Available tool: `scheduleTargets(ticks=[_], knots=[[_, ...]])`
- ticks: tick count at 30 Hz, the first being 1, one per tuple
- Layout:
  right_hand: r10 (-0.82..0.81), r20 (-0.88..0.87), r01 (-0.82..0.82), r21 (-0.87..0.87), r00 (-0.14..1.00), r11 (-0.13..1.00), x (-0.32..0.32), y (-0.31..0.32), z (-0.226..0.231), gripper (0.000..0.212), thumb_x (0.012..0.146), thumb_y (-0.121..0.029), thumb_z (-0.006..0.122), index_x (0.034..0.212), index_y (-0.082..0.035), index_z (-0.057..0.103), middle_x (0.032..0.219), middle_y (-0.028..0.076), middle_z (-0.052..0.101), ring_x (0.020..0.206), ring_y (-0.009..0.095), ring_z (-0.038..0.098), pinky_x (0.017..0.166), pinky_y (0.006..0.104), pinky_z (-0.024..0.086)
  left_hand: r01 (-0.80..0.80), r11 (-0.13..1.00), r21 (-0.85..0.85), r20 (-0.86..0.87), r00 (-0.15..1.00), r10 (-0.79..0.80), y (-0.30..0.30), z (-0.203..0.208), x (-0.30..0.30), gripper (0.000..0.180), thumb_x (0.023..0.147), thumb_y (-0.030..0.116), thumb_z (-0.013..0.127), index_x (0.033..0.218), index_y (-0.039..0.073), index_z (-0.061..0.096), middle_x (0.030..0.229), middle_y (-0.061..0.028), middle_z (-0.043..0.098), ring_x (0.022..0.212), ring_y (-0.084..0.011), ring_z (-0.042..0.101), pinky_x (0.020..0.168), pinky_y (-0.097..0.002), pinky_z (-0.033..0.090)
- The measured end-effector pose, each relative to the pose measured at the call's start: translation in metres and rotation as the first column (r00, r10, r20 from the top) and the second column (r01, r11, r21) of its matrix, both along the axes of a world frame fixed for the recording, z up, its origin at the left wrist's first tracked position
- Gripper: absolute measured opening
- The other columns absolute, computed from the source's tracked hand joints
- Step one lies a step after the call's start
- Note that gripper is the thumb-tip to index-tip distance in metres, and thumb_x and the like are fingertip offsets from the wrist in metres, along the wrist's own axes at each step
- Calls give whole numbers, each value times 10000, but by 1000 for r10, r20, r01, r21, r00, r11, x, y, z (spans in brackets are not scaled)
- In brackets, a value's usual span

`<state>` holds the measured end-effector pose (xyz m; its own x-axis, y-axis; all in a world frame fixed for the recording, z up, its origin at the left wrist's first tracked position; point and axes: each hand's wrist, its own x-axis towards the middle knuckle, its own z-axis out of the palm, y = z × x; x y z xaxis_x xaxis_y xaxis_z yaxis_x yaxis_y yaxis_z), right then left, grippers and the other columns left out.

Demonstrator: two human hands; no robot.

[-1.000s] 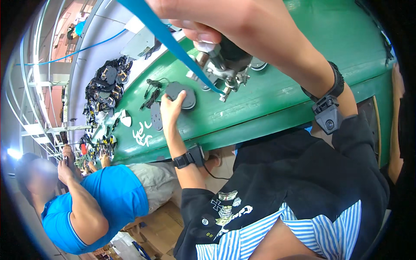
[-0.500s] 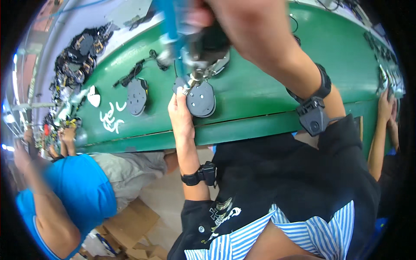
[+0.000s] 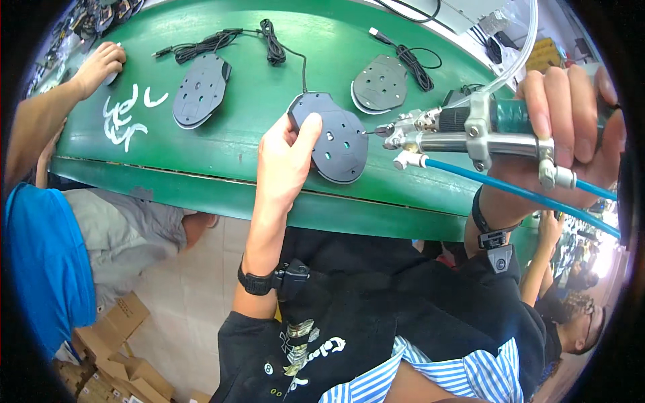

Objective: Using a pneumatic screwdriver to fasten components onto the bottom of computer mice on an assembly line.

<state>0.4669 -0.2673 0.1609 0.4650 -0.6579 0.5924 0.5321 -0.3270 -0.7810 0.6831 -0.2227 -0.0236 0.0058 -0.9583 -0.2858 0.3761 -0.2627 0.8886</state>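
Observation:
My left hand (image 3: 279, 168) grips a dark grey wired computer mouse (image 3: 341, 156) at its left edge, thumb on top. The mouse lies underside up, with several holes in it, and its black cable runs away from me. On the right, my right hand (image 3: 568, 114) is wrapped round a pneumatic screwdriver (image 3: 500, 142) with a metal front, a dark green body and a blue air hose (image 3: 484, 178). The tool lies nearly level, its thin tip at a hole by the mouse's right edge; whether it touches cannot be made out.
Two more upturned mice lie on the green bench (image 3: 222, 151): a dark one (image 3: 199, 91) at left, another (image 3: 379, 87) behind mine. Coiled black cables (image 3: 416, 64) lie beyond. A co-worker's hand (image 3: 101, 64) reaches in at far left. A clear tube (image 3: 521, 57) hangs at right.
The view has turned. The screwdriver has gone from the mouse's left side, by my left thumb, to its right edge, my right hand moving right with it. My left hand keeps its hold.

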Motion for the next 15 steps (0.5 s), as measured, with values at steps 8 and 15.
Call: scheduleTargets(ticks=[8, 15], knots=[[-108, 25, 107, 43, 994, 993, 11, 10, 0, 105, 956, -139, 573, 1034, -78, 538, 627, -60, 485, 558, 38, 484, 656, 230, 429, 21, 999, -36, 12, 1000, -21, -1, -1, -1, 321, 958, 209, 633, 1155, -44, 630, 932, -31, 677, 820, -69, 582, 753, -250, 495], [-131, 67, 129, 38, 989, 991, 13, 16, -4, 87, 949, -125, 570, 1002, -68, 530, 617, -61, 489, 534, 44, 473, 643, 226, 427, 17, 996, -90, 49, 999, -13, 4, 0, -2, 314, 950, 203, 642, 1149, -40, 634, 912, -24, 677, 806, -63, 580, 738, -245, 495]])
